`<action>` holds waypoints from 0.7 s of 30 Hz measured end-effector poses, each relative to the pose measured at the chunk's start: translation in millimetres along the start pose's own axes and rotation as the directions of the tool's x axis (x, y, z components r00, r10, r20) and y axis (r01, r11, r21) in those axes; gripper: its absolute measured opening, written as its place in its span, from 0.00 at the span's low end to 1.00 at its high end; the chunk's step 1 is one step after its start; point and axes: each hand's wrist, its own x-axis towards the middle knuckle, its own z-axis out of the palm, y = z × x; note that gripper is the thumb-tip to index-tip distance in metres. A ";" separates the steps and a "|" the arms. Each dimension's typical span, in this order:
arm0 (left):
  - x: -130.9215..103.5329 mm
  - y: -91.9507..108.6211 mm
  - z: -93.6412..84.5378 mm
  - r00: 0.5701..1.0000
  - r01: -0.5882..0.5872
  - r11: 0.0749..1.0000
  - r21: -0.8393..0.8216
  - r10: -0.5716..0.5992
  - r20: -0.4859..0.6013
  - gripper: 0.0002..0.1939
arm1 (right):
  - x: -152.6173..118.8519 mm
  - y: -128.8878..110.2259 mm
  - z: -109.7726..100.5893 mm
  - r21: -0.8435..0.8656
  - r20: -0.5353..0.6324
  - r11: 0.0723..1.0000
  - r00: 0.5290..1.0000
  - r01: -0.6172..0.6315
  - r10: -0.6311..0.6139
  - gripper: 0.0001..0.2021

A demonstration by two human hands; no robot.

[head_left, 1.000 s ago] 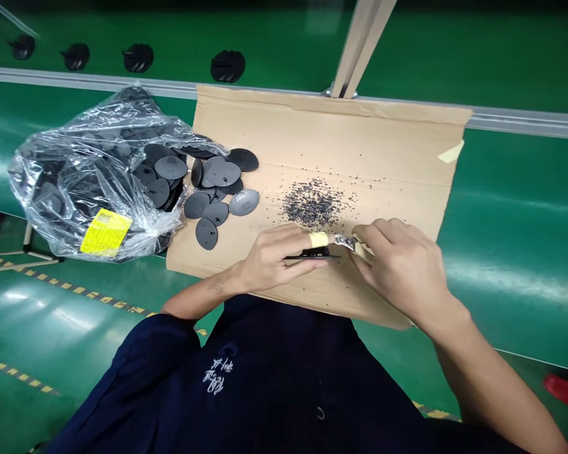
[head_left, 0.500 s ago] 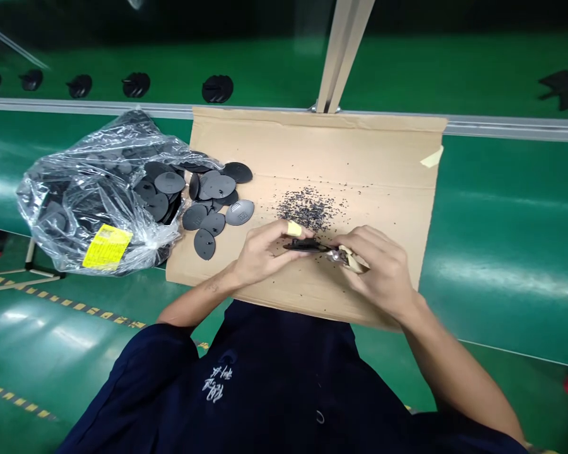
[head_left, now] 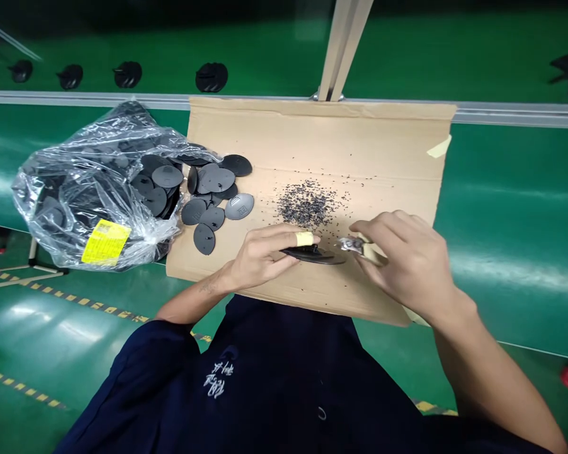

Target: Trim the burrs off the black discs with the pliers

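Note:
Pinched in my left hand [head_left: 265,254] is a thin black oval part [head_left: 319,255], seen nearly edge-on over the cardboard sheet [head_left: 383,145]. Yellow tape wraps one finger of that hand. My right hand [head_left: 409,258] is closed around a small hand tool [head_left: 353,244] with a metal head and pale wrapped handles; its tip points left, a short gap from the black part. Just beyond both hands lies a scatter of small black bits [head_left: 307,203] on the cardboard. The tool's exact type is hard to make out.
On the left, a clear plastic bag [head_left: 94,189] with a yellow label [head_left: 105,242] holds many black parts. Loose black ovals [head_left: 213,218] spill onto the cardboard. Behind a metal rail [head_left: 515,115], more black pieces [head_left: 211,77] stand in a row, near an upright post [head_left: 344,50].
My right hand has drawn back to the right with the tool, off the black part. The part in my left hand has tilted and shows more of its length. The view has shifted slightly.

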 end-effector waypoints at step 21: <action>-8.9 2.9 14.7 0.993 -0.016 0.993 -0.116 0.002 -0.119 0.16 | 6.1 -17.5 2.0 -0.231 0.112 0.962 0.987 0.143 -0.120 0.11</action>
